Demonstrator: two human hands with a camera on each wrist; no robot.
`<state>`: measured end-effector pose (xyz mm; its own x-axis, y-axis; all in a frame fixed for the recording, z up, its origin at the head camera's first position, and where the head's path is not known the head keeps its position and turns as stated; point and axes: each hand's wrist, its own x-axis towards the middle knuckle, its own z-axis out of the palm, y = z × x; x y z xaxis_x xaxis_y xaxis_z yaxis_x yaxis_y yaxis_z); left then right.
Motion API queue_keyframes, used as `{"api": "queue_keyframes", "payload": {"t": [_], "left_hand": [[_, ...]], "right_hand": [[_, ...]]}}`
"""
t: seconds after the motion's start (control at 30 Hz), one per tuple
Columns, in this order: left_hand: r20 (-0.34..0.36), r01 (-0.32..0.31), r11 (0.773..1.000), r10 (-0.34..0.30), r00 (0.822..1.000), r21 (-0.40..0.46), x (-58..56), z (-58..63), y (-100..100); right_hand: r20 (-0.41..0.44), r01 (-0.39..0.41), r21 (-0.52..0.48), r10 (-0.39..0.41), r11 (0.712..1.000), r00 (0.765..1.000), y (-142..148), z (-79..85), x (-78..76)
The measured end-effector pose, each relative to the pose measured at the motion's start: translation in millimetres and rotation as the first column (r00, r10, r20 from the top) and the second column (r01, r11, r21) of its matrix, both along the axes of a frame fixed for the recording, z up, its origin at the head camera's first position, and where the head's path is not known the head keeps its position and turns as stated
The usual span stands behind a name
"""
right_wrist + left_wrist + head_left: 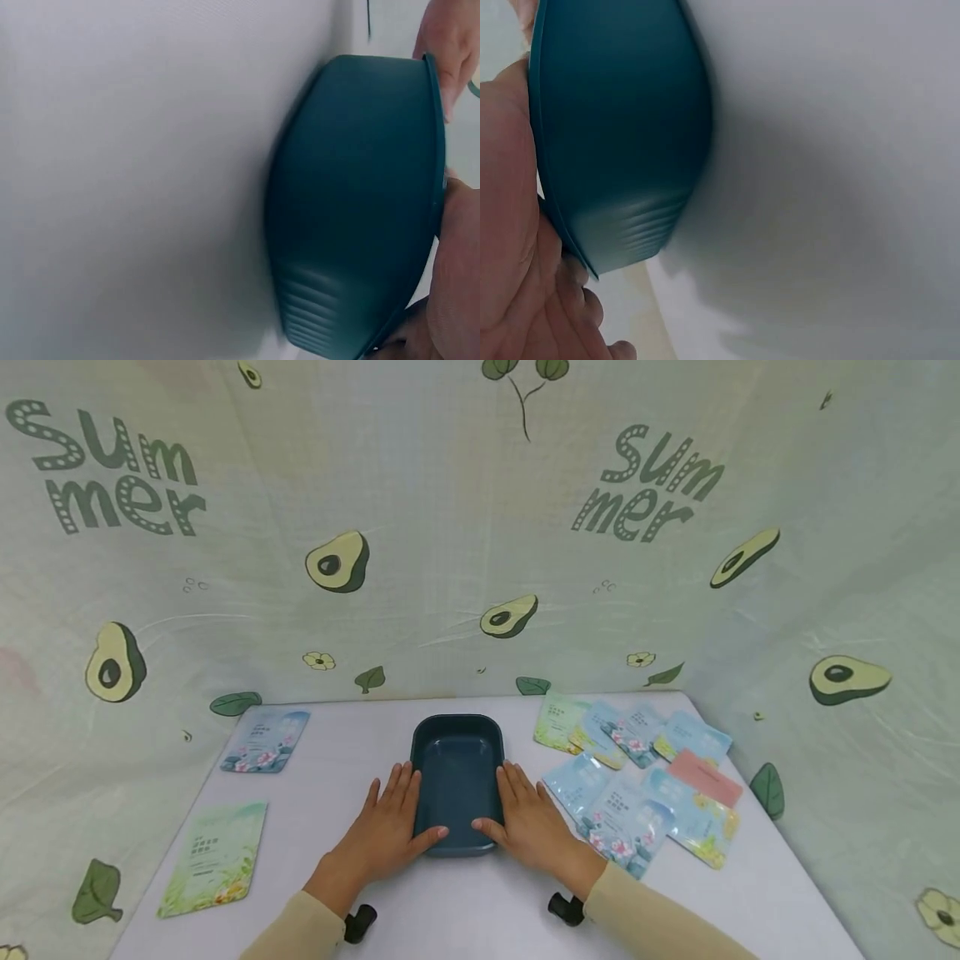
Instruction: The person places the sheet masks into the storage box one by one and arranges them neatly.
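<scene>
A dark teal rectangular tray [457,793] with rounded corners stands on the white table, between the two hands. My left hand [386,831] rests along its left rim, fingers straight and pointing away, thumb over the near corner. On the opposite rim lies my right hand [532,822], its fingers likewise extended and its thumb reaching over the near right part. From the left wrist, the tray's outer wall [622,112] shows smooth with a ribbed patch, the palm against the rim. The right wrist view has the same kind of wall [352,187] beside that palm.
Left on the table lie a blue flowered packet [265,741] and a green packet [213,860]. Several overlapping blue and green packets spread at the right, among them a flowered one [626,827] near the right forearm, plus a pink packet [705,777]. A printed cloth [427,635] hangs behind.
</scene>
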<state>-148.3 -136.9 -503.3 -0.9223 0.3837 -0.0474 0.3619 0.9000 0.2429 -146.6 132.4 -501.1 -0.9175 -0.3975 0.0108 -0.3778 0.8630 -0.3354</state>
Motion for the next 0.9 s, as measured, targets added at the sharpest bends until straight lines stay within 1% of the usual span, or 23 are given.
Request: {"api": "queue_keyframes", "payload": {"t": [0.07, 0.2, 0.3, 0.47, 0.6, 0.67, 0.73, 0.8, 0.9], "left_hand": [[-0.002, -0.013, 1.0, 0.013, 1.0, 0.0, 5.6, -0.7, 1.4], [0.003, -0.061, 0.998, 0.061, 0.998, 0.024, 16.0, -2.2, 1.8], [-0.007, -0.086, 0.996, 0.086, 0.996, 0.025, 20.8, -4.0, -0.6], [-0.052, -0.079, 0.997, 0.079, 0.996, 0.005, 21.8, -5.5, -6.0], [-0.054, -0.084, 0.996, 0.084, 0.995, -0.005, 21.5, -5.5, -9.7], [-0.055, -0.086, 0.996, 0.086, 0.995, -0.006, 21.5, -6.1, -10.8], [-0.051, -0.086, 0.996, 0.085, 0.995, -0.001, 21.3, -6.6, -10.8], [-0.042, -0.082, 0.997, 0.081, 0.996, -0.006, 20.7, -6.9, -10.1], [-0.027, -0.081, 0.997, 0.08, 0.996, -0.01, 20.0, -6.4, -8.8]], "right_hand": [[-0.007, -0.005, 0.007, 0.005, 1.0, 1.0, -0.2, -1.8, 2.3], [-0.04, -0.026, 0.035, 0.027, 0.999, 0.999, -1.4, -5.0, 4.3], [-0.069, -0.048, 0.043, 0.051, 0.998, 0.996, -2.2, -6.7, 4.0], [-0.082, -0.058, 0.05, 0.062, 0.997, 0.995, -5.5, -7.9, 1.4], [-0.08, -0.057, 0.044, 0.06, 0.997, 0.995, -9.0, -8.2, -0.5], [-0.061, -0.051, 0.023, 0.052, 0.998, 0.997, -6.5, -6.0, 1.0], [-0.047, -0.026, 0.003, 0.026, 1.0, 0.999, 3.0, -4.4, 4.3], [-0.036, 0.011, -0.004, -0.011, 1.0, 0.999, 21.0, -3.3, 8.7], [-0.081, 0.092, 0.03, -0.089, 0.995, 0.993, 61.4, -8.3, 15.9]]}}
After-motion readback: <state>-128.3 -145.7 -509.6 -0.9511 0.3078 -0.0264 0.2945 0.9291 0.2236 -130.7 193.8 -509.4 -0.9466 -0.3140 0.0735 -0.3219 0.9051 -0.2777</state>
